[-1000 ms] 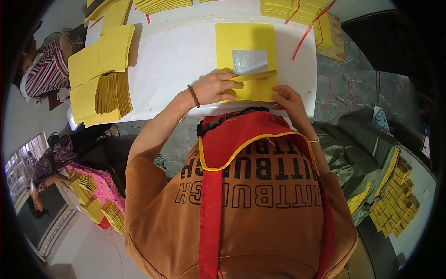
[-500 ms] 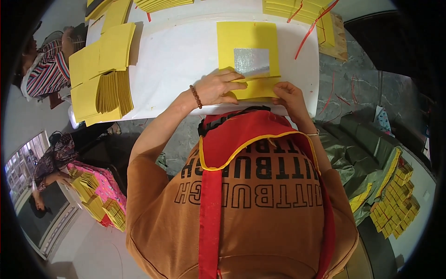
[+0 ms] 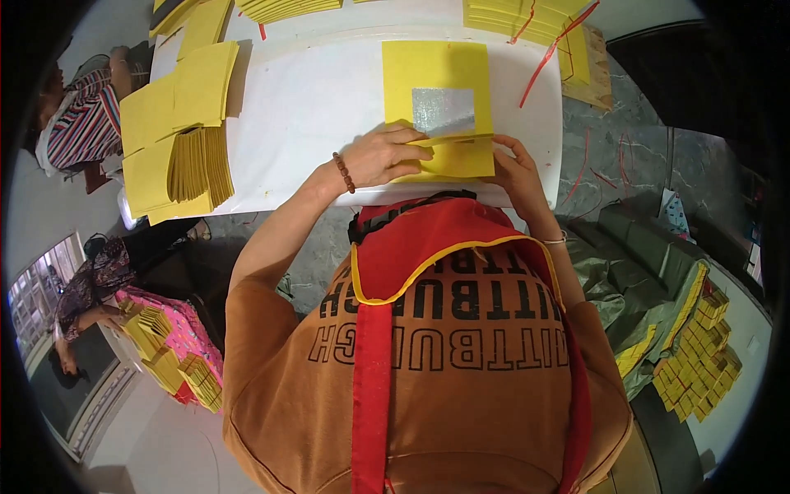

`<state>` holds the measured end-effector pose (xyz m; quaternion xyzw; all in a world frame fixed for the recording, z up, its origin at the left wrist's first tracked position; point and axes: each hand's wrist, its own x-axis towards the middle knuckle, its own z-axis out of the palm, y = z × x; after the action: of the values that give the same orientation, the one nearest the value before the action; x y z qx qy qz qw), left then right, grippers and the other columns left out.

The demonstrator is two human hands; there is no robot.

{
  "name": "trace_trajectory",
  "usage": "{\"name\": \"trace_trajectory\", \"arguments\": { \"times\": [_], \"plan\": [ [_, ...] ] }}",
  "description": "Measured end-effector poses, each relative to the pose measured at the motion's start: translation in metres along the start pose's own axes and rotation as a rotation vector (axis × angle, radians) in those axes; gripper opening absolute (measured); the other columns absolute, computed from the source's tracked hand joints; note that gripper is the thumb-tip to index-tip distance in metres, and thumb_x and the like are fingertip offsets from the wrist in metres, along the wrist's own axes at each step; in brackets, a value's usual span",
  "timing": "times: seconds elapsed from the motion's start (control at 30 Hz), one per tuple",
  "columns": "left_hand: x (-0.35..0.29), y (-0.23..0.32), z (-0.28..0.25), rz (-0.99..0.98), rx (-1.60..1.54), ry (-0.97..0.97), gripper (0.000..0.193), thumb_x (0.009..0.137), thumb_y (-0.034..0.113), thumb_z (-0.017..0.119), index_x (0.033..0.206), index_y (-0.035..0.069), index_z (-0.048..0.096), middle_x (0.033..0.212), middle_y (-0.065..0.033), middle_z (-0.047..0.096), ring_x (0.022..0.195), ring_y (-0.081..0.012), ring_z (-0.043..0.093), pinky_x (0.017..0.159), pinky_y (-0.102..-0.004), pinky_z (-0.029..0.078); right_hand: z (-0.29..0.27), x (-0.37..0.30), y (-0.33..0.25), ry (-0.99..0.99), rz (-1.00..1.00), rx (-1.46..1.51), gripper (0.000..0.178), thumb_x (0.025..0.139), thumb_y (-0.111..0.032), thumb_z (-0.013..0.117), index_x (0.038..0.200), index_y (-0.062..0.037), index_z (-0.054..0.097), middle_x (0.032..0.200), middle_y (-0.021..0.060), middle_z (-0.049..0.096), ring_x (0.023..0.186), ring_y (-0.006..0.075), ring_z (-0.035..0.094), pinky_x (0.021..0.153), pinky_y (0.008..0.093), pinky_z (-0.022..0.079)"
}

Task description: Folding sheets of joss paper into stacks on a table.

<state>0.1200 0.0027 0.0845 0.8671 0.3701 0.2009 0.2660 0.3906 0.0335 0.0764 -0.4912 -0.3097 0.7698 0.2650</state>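
Observation:
A yellow paper sheet (image 3: 436, 63) with a silver foil square (image 3: 444, 109) lies near the front edge of the white table. Its near part is folded up toward the foil, and a raised edge runs across just below the square. My left hand (image 3: 383, 158), a brown bead bracelet on its wrist, rests on the left side of the fold with fingers stretched out over the paper. At the right edge, my right hand (image 3: 517, 173) has its fingers closed on the folded paper; the thumb is partly hidden.
Fanned stacks of yellow paper (image 3: 197, 165) stand at the table's left. More yellow stacks (image 3: 510, 20) and red ties (image 3: 547, 62) lie at the far right. Two other people sit at the left, one in a striped top (image 3: 86, 123). Green sheeting (image 3: 617, 288) lies at the right.
My right hand has shifted up slightly along the paper's right edge, with its fingers now at the raised fold. My left hand stays nearly in place.

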Motion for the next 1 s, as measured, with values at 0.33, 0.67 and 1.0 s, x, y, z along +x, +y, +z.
{"name": "trace_trajectory", "arguments": {
  "times": [0.33,0.67,1.0],
  "plan": [
    [-0.002,-0.003,-0.006,-0.294,-0.324,0.020,0.011,0.083,0.015,0.060,0.085,0.005,0.064,0.076,-0.0082,0.049,0.077,-0.0247,0.051,0.070,-0.0344,0.043,-0.001,0.008,0.008,-0.004,-0.028,-0.003,0.032,0.095,-0.025,0.048,0.120,-0.0046,0.046,0.098,0.0093,0.060,0.085,0.0168,0.062,0.075,0.0293,0.051],
    [-0.003,-0.005,-0.001,-0.311,-0.348,0.023,0.009,0.079,0.013,0.058,0.081,0.006,0.063,0.072,-0.0071,0.047,0.076,-0.0231,0.050,0.067,-0.0327,0.043,0.013,-0.006,0.000,0.000,-0.006,0.012,0.034,0.095,-0.027,0.047,0.121,-0.0041,0.043,0.109,0.0120,0.055,0.091,0.0198,0.061,0.076,0.0299,0.051],
    [0.004,0.000,-0.007,-0.297,-0.338,-0.019,0.009,0.075,0.006,0.062,0.084,0.006,0.064,0.080,-0.0062,0.052,0.080,-0.0211,0.053,0.068,-0.0310,0.044,0.020,-0.004,0.006,0.006,-0.010,-0.096,0.041,0.094,-0.027,0.049,0.126,-0.0041,0.037,0.112,0.0136,0.052,0.093,0.0211,0.059,0.076,0.0307,0.051]
  ]
}}
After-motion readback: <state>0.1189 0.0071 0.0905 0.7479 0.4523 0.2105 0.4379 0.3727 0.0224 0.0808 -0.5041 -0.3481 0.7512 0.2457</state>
